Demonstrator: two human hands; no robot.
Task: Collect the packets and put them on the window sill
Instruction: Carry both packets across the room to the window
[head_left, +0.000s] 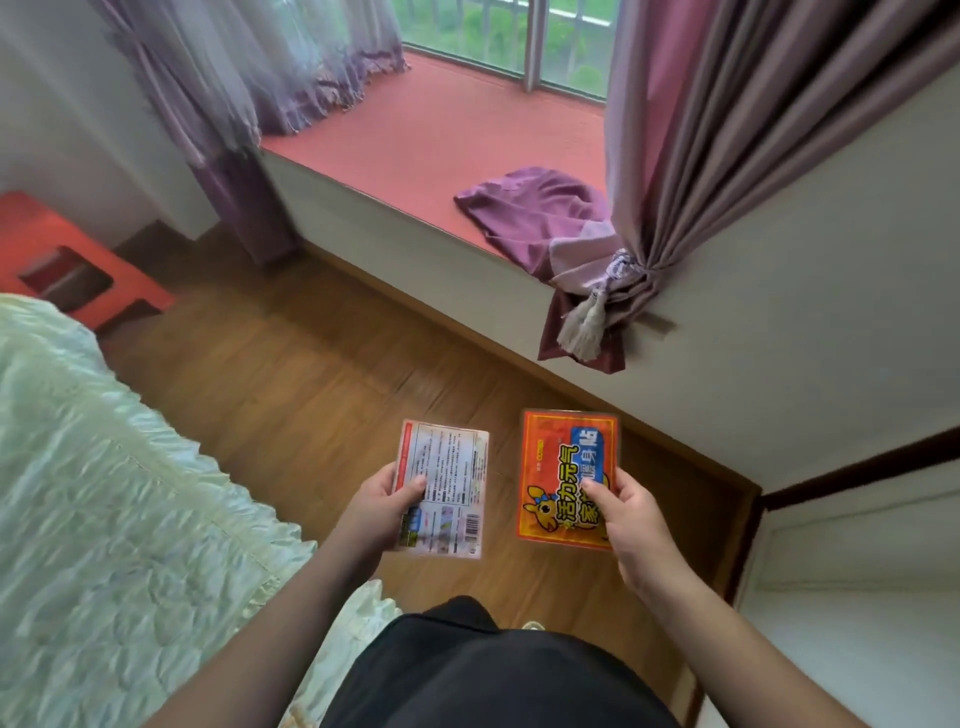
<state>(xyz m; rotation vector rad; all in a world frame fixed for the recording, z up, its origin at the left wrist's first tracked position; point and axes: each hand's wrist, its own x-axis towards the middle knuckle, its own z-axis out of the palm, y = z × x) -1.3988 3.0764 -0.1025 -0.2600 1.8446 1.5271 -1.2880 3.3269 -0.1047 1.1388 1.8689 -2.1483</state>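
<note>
My left hand (378, 512) grips a pale packet (452, 483) by its lower left edge, printed back side up with a barcode. My right hand (631, 525) holds an orange and red packet (556, 467) with a blue label and a cartoon animal, thumb on its lower right part. Both packets hover side by side over the wooden floor, a small gap between them. The window sill (415, 140), a wide red ledge under the window, lies ahead and above the packets, well apart from them.
A purple cloth (524, 213) lies on the sill's near right part beside a tied curtain (727, 156). Sheer curtains (234, 78) hang at the left. A pale green bed cover (104, 493) fills the left. An orange stool (57, 254) stands far left. White furniture (857, 545) is at right.
</note>
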